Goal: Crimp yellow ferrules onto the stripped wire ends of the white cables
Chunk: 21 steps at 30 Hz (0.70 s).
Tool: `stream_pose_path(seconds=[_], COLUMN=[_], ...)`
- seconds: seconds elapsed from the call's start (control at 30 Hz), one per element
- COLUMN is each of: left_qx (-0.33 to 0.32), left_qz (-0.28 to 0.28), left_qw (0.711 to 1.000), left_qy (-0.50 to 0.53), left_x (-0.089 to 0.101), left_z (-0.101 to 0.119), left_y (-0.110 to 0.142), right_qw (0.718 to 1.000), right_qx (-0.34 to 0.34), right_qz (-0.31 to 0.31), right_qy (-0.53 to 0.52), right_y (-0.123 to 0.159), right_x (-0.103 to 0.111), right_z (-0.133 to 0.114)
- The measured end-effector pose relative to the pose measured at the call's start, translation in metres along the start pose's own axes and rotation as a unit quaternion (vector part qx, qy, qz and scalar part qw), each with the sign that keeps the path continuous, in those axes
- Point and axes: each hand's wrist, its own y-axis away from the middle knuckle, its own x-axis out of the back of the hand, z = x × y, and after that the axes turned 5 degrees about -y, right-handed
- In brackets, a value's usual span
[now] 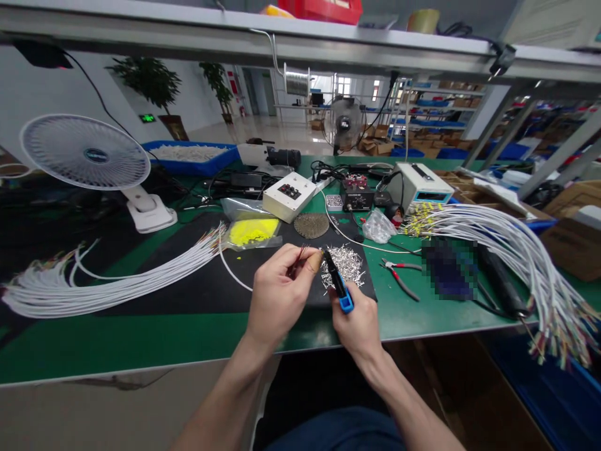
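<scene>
My left hand [278, 292] is closed in a pinch on the end of a white cable [232, 270], whose thin red and dark wire tips [300, 255] stick up between the fingers. My right hand [357, 322] grips a soldering iron [337, 283] with a black and blue handle, its tip pointing up toward the wire tips. Both hands hover over a black mat [263, 269] on the green bench. A pile of small silver metal terminals [348, 262] lies just behind the iron.
A bundle of white cables [107, 282] lies left, another bundle [507, 244] right, hanging over the edge. A white fan [87, 153], a yellow-filled bag [251, 232], a white switch box [288, 195], a soldering station [355, 195], a brass wool pad [312, 225] and red-handled pliers [399, 275] surround the mat.
</scene>
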Motion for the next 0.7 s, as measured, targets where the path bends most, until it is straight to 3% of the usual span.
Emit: stream_pose_path(seconds=[0.23, 0.43, 0.7], left_qx=[-0.004, -0.012, -0.024], left_qz=[-0.008, -0.037, -0.066], left_qw=[1.000, 0.999, 0.996], left_qy=[0.004, 0.023, 0.046], left_x=[-0.011, -0.010, -0.006], left_z=[-0.009, -0.006, 0.007], left_y=[-0.019, -0.019, -0.013], right_qw=[1.000, 1.000, 0.987], right_qx=[-0.009, -0.011, -0.034], right_qz=[0.017, 0.010, -0.068], right_qy=[0.015, -0.028, -0.145], right_y=[-0.019, -0.011, 0.008], right_x=[-0.001, 0.004, 0.027], right_z=[0.003, 0.002, -0.015])
